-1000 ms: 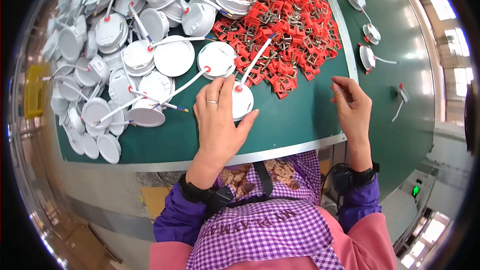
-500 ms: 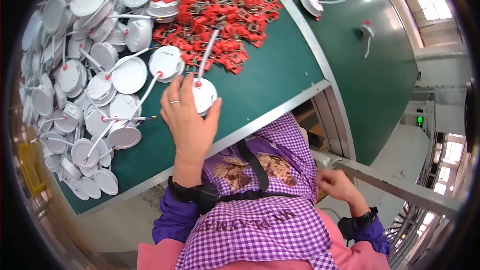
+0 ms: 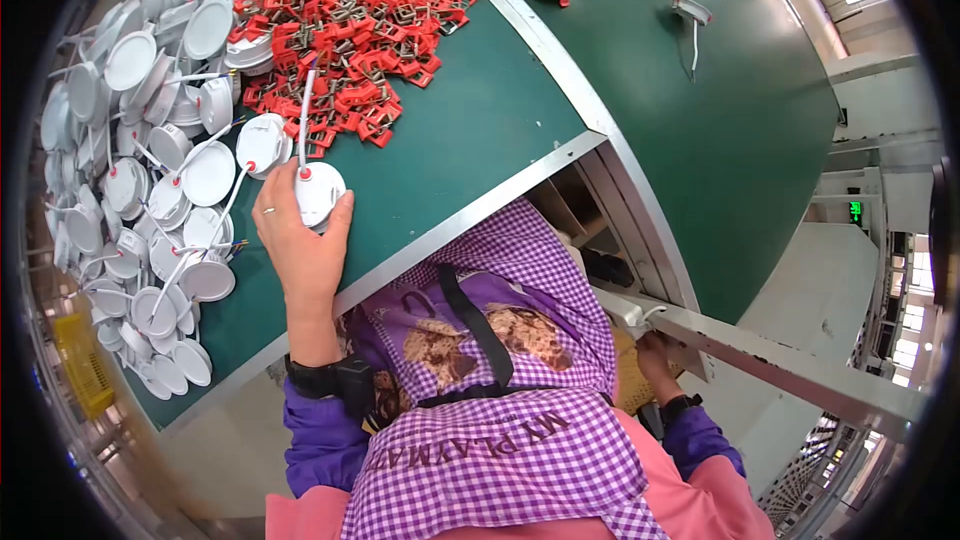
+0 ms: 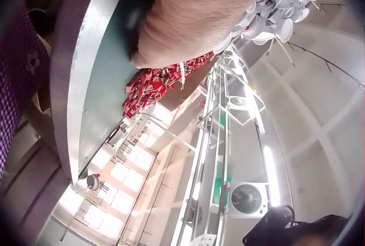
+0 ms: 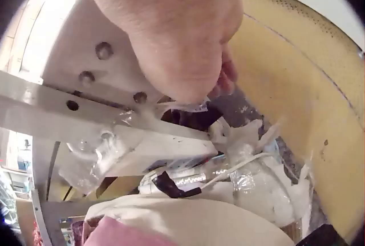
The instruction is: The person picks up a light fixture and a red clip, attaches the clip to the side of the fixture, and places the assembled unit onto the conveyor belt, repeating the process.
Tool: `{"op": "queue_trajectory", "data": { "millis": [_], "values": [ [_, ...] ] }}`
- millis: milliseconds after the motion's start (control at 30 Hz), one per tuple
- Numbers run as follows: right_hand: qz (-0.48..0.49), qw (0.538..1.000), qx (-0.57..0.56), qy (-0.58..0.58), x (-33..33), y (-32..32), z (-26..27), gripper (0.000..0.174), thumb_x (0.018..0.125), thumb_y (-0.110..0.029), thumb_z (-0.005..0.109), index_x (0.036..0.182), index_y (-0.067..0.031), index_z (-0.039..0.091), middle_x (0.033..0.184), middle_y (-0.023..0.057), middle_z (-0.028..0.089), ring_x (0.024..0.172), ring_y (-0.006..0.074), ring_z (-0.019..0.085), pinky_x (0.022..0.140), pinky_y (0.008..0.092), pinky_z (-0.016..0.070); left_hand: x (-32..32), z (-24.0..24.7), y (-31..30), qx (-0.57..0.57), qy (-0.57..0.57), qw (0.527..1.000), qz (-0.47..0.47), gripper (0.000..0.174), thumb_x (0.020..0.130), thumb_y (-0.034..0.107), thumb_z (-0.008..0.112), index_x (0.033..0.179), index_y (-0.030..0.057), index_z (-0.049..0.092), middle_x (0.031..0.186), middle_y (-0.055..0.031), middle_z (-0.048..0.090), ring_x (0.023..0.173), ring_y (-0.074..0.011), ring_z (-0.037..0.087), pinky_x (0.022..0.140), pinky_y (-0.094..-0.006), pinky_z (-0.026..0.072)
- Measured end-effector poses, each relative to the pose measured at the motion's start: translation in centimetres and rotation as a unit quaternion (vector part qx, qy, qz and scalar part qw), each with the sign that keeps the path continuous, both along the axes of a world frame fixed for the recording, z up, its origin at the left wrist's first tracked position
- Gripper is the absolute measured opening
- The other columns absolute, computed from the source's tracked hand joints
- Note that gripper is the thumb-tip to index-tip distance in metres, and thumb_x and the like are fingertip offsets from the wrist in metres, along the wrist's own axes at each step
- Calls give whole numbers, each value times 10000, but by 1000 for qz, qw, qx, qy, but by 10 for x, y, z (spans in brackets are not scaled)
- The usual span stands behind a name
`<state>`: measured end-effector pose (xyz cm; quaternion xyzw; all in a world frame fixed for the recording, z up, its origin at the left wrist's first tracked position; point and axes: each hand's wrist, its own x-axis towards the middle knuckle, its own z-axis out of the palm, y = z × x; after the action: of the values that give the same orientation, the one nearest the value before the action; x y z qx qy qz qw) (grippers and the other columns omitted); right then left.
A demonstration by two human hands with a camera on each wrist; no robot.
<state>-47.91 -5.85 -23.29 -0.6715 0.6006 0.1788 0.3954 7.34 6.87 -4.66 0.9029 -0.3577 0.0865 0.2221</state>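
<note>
White lamp [image 3: 320, 192] gripped by left hand [image 3: 305, 248], apparently a holding step; right hand [image 3: 656, 365] beside metal rail [image 3: 800, 370], finger state indeterminable; next move likely requires its return.

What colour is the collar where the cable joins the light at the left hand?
The collar is red, seen best in the head view.

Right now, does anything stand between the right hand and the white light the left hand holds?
Yes: in the head view, the apron and the metal table edge lie between the right hand and the white light. Nothing visible separates it from the left hand.
</note>
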Motion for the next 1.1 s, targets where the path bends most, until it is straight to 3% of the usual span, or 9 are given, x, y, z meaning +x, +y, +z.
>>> {"op": "queue_trajectory", "data": {
  "millis": [67, 100, 167, 367, 1100],
  "values": [
    [50, 996, -77, 4, -2, 6, -24, 333, 854, -138, 511, 1162, -16, 545, 1210, 208, 528, 1175, 379, 438, 992, 435, 326, 2, -2, 0, -1, 7, 1000, 5, 629, 711, 219, 740, 1241, 25, 462, 1232, -164, 463, 1139, -346, 403, 967, -436, 329],
    [50, 996, -72, 1, -1, 9, -39, 333, 854, -138, 511, 1162, -16, 545, 1210, 208, 528, 1175, 379, 438, 992, 435, 326, 2, -3, 1, 5, 4, 1000, 5, 629, 711, 219, 740, 1241, 25, 462, 1232, -164, 463, 1139, -346, 403, 967, -436, 329],
    [-48, 993, -108, -6, 1, 16, -64, 350, 850, -120, 501, 1182, -16, 535, 1261, 206, 500, 1181, 381, 444, 1007, 430, 329, 3, -3, 0, 12, -1, 1000, 12, 626, 718, 221, 734, 1240, 14, 458, 1228, -170, 468, 1137, -344, 406, 969, -434, 328],
    [-58, 996, -68, -29, 1, 31, -95, 348, 851, -122, 501, 1180, -16, 536, 1253, 206, 505, 1175, 380, 449, 1001, 428, 333, 5, -5, 0, 43, -39, 998, 11, 626, 749, 236, 708, 1255, -11, 435, 1223, -191, 473, 1130, -343, 415, 967, -429, 329],
    [-58, 998, -9, -10, -4, 36, -103, 342, 855, -131, 499, 1172, -13, 544, 1221, 204, 526, 1148, 373, 472, 976, 420, 352, 1, -5, -1, 56, -38, 998, 19, 631, 752, 230, 701, 1259, -26, 426, 1219, -196, 474, 1125, -346, 414, 966, -427, 328]
  ]
}}
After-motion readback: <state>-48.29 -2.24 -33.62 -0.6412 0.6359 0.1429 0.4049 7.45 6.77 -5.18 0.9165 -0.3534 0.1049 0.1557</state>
